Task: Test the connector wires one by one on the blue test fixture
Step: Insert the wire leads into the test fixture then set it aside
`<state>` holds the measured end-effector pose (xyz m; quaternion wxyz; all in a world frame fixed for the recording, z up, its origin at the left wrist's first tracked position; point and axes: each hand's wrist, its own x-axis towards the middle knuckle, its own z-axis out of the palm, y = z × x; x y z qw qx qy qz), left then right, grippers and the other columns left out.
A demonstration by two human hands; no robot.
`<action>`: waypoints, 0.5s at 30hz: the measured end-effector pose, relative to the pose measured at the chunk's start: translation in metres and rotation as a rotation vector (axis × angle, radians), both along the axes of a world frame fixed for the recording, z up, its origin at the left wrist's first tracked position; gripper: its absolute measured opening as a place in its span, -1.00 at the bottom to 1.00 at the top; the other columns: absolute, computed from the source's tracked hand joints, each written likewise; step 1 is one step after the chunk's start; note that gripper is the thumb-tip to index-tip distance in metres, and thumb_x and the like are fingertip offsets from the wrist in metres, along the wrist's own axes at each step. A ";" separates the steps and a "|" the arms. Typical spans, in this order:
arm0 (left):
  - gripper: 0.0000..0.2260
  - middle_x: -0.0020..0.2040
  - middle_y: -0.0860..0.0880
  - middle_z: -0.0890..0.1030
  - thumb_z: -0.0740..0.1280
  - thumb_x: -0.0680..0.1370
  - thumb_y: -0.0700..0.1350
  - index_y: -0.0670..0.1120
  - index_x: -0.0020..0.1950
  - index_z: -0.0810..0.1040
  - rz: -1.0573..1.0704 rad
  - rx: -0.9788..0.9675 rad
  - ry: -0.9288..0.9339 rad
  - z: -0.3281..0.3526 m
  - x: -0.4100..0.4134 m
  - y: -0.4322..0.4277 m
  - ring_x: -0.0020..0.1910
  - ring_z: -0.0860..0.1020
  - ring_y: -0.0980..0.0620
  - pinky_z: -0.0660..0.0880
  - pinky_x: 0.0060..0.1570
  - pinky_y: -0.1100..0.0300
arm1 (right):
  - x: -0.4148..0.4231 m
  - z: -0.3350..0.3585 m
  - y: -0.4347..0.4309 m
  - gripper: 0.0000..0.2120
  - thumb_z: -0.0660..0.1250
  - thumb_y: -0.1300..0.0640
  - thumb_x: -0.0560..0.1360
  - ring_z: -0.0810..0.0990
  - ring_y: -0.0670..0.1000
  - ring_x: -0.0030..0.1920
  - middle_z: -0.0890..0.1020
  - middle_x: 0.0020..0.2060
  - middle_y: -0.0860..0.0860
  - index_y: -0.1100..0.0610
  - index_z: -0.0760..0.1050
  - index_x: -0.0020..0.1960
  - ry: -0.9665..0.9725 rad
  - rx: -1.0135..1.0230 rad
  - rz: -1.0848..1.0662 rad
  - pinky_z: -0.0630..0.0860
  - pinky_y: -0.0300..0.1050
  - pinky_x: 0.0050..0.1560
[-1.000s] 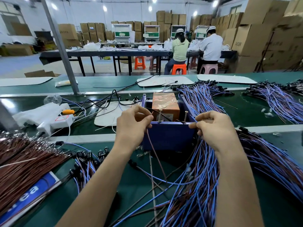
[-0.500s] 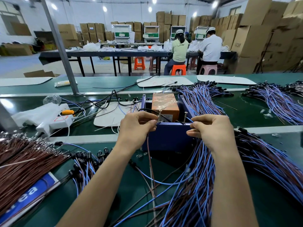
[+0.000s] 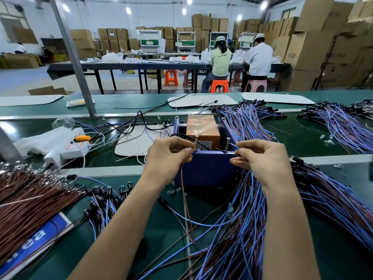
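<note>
The room is a warehouse floor, with stacked cardboard cartons [image 3: 314, 47] along the far wall at 12 o'clock and piled high at 2 o'clock. A long dark table [image 3: 141, 66] crosses at 12 o'clock, and two seated people [image 3: 221, 57] work at it with their backs turned. Nearer, the green belt surface [image 3: 302, 142] fills the lower half, and a grey post [image 3: 72, 57] rises from it at 10 o'clock. A heap of blue wires [image 3: 242, 229] sprawls from 3 to 6 o'clock; brown wires [image 3: 30, 209] lie at 8 o'clock. The blue test fixture [image 3: 205, 168] stands at the centre of the belt, with an orange box [image 3: 201, 128] inside it. The left hand [image 3: 167, 156] pinches a brown wire [image 3: 184, 199] at the fixture's near rim, just beside an upright screw [image 3: 195, 143]. The right hand [image 3: 262, 158] pinches a blue wire end [image 3: 234, 146] by the second screw [image 3: 227, 144].
</note>
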<state>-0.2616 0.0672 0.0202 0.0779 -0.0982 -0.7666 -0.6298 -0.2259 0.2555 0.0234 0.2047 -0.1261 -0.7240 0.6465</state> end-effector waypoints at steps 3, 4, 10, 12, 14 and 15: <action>-0.80 -0.24 -0.06 0.68 0.40 0.48 -0.33 -0.04 -0.21 0.65 -0.002 0.005 -0.003 -0.001 -0.001 -0.001 -0.32 0.64 0.12 0.56 -0.21 0.36 | 0.000 -0.001 0.001 -0.76 0.30 0.42 0.51 0.66 0.01 -0.44 0.64 -0.25 0.16 0.14 0.58 -0.19 0.004 -0.018 0.016 0.58 -0.29 -0.38; -0.80 -0.23 -0.06 0.68 0.40 0.48 -0.33 -0.04 -0.21 0.65 -0.002 0.005 -0.004 -0.001 -0.001 -0.001 -0.31 0.64 0.11 0.57 -0.19 0.35 | 0.001 -0.001 0.001 -0.76 0.29 0.42 0.51 0.65 0.00 -0.45 0.64 -0.25 0.16 0.14 0.59 -0.18 0.004 -0.020 0.022 0.57 -0.29 -0.39; -0.80 -0.20 -0.13 0.69 0.38 0.48 -0.35 -0.06 -0.21 0.64 -0.010 0.019 -0.011 -0.002 -0.002 -0.001 -0.30 0.63 0.07 0.60 -0.15 0.29 | 0.001 0.001 0.000 -0.75 0.27 0.43 0.52 0.61 -0.03 -0.51 0.64 -0.30 0.13 0.16 0.58 -0.21 0.000 0.006 0.047 0.53 -0.29 -0.47; -0.80 -0.20 -0.14 0.68 0.38 0.48 -0.36 -0.07 -0.20 0.64 -0.013 0.023 -0.012 -0.002 -0.002 -0.001 -0.31 0.63 0.08 0.60 -0.15 0.29 | -0.001 -0.002 -0.001 -0.74 0.27 0.42 0.52 0.60 -0.05 -0.52 0.63 -0.31 0.12 0.16 0.58 -0.24 -0.020 0.043 0.034 0.54 -0.27 -0.47; -0.81 -0.20 -0.13 0.68 0.38 0.49 -0.35 -0.08 -0.19 0.65 -0.021 0.031 -0.012 -0.001 -0.002 -0.002 -0.30 0.63 0.09 0.59 -0.16 0.32 | -0.003 -0.004 -0.003 -0.72 0.28 0.40 0.53 0.60 -0.05 -0.52 0.63 -0.34 0.08 0.13 0.58 -0.27 -0.024 0.066 0.003 0.61 -0.21 -0.38; -0.81 -0.20 -0.12 0.69 0.38 0.49 -0.35 -0.08 -0.19 0.65 -0.026 0.035 -0.012 -0.001 -0.003 -0.002 -0.29 0.63 0.09 0.59 -0.16 0.32 | -0.004 -0.005 -0.003 -0.71 0.29 0.39 0.52 0.61 -0.05 -0.52 0.63 -0.38 0.05 0.11 0.59 -0.28 -0.019 0.073 -0.019 0.64 -0.15 -0.30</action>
